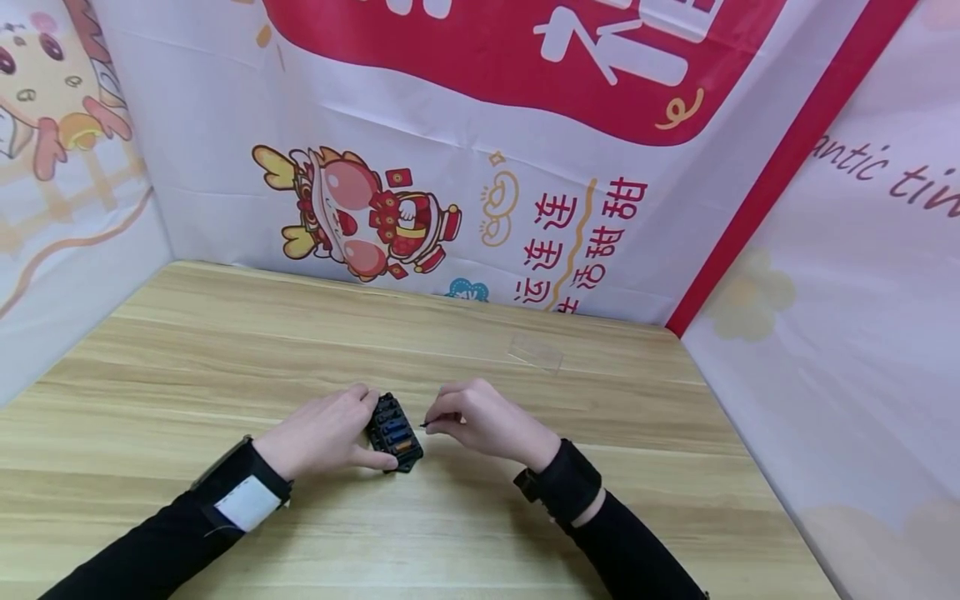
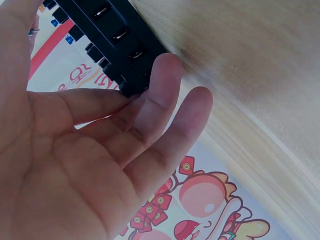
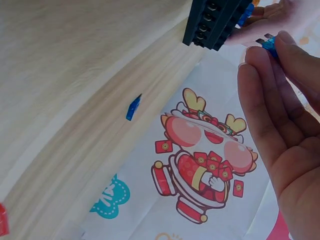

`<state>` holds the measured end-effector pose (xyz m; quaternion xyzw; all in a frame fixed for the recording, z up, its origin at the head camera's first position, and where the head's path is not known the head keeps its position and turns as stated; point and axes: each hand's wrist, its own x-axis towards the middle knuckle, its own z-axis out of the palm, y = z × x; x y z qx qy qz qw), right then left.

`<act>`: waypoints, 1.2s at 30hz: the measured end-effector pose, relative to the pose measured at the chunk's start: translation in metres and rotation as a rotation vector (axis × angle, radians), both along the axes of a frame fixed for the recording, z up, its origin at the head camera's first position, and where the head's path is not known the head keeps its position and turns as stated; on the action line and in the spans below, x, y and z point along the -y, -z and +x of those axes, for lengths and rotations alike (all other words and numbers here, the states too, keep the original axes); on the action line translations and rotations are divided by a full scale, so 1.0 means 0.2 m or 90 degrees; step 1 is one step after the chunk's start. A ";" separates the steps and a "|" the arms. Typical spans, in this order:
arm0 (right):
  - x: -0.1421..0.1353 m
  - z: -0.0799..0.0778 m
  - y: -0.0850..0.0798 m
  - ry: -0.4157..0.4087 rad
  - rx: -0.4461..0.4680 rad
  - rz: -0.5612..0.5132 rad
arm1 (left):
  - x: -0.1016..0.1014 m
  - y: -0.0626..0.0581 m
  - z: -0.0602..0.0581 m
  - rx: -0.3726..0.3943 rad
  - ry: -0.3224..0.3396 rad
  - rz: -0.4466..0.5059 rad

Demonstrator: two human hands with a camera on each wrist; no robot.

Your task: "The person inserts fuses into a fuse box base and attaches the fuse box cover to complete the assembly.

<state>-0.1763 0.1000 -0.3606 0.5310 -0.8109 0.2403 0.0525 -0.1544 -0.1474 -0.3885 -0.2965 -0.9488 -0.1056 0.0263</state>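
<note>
My left hand [image 1: 326,433] holds a black fuse box [image 1: 388,417] by its two ends, thumb at the near end and fingers at the far end. Blue fuses [image 1: 393,430] and an orange fuse [image 1: 403,446] sit in its slots. Metal contacts [image 2: 120,35] show on one face in the left wrist view. Just right of the box, apart from it, my right hand [image 1: 483,421] pinches a blue blade fuse [image 3: 270,44] between thumb and fingertips. Its metal prongs point toward the box.
A clear plastic cover [image 1: 535,352] lies farther back on the wooden table [image 1: 225,350]. In the right wrist view, a small blue piece [image 3: 133,107] lies on the table. Printed cloth walls [image 1: 465,133] border the table's back and sides.
</note>
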 end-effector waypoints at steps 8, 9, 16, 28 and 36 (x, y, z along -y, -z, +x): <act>0.08 -0.04 -0.02 0.025 -0.012 0.016 | 0.00 0.00 0.00 0.005 -0.002 0.004; 0.10 -0.04 -0.02 0.027 -0.016 0.021 | 0.00 0.00 0.00 0.008 -0.003 0.005; 0.16 -0.08 -0.01 0.030 -0.024 0.032 | 0.00 -0.01 0.00 0.021 -0.004 0.008; 0.18 -0.12 0.02 0.044 -0.025 0.059 | 0.00 0.00 0.00 0.012 0.002 0.010; 0.19 -0.11 0.03 0.051 -0.017 0.064 | -0.01 0.01 0.00 0.001 0.012 0.011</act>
